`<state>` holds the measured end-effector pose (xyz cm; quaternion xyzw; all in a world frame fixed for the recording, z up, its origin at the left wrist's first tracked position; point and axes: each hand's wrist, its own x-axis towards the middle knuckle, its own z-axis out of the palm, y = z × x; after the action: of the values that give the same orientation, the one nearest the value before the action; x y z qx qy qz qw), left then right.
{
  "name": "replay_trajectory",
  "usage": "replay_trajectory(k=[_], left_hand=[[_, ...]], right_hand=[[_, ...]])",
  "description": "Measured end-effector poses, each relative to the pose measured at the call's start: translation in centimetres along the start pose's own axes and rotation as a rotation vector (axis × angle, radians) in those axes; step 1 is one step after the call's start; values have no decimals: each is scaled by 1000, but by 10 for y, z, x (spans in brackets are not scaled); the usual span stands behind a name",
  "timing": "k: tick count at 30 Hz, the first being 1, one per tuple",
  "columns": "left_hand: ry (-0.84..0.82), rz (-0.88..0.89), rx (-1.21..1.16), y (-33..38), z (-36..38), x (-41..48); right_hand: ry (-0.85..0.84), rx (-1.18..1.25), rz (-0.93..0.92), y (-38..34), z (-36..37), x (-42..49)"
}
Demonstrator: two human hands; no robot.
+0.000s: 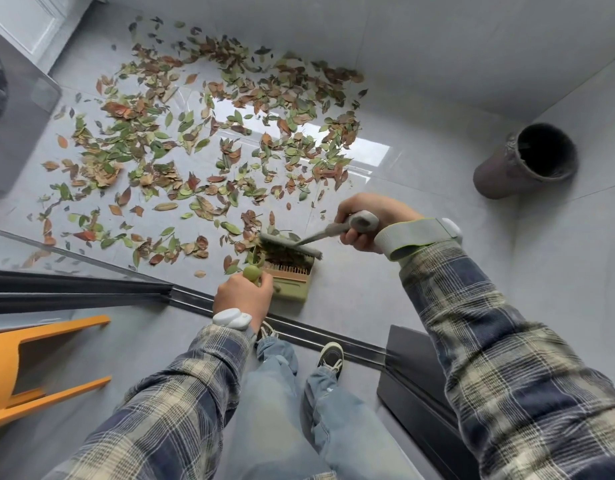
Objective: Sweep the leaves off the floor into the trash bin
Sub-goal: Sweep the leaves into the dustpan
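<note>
Gripping broom (319,235) in right hand (377,206), left hand (243,296) clutching dustpan (292,293) handle, leaves (281,255) half hidden under bristles

Head camera: high, wide-angle, facing steeply down at floor (420,299).

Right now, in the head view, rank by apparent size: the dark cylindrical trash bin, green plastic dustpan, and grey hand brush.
1. dark cylindrical trash bin
2. tied: green plastic dustpan (partly hidden) and grey hand brush (long, thin); too close to rank.
</note>
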<state>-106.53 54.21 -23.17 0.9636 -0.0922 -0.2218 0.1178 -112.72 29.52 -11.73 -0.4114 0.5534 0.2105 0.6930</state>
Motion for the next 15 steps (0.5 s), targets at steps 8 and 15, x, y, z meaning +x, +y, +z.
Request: replay_trajectory(k=[8, 15], left_hand=[[-8, -34, -6, 4, -5, -3], [-7, -41, 8, 6, -5, -2]], right_hand=[[41, -42, -127, -13, 15, 6], [147, 76, -191, 1, 38, 46]])
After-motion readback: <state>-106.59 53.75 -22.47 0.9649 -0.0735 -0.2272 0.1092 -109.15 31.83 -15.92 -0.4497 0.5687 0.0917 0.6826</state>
